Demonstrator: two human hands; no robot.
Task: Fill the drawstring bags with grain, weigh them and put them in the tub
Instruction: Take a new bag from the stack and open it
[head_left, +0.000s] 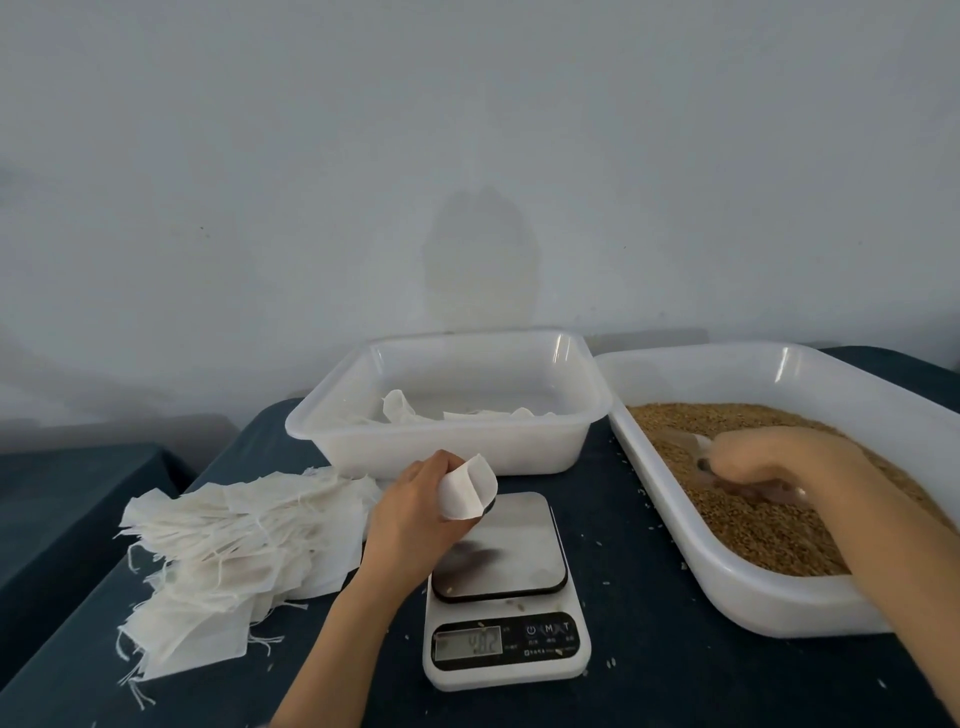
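In the curled fingers of the left hand (415, 512) a drawstring bag (467, 488) gapes; the right hand (769, 457) grips a scoop (693, 449) in the grain (769, 530), filling likely next.

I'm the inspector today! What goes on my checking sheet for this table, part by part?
Surface: table covered with a dark blue cloth.
Job's things: pile of empty bags at left; scale in front; bag tub behind it, with a few bags inside; grain tub at right.
Clutter: stray grains on the cloth.
Hands: left hand holds one bag over the scale; right hand grips a clear scoop in the grain, blurred.
Cables: nothing seen.
Surroundings: plain grey wall; second dark table at left.
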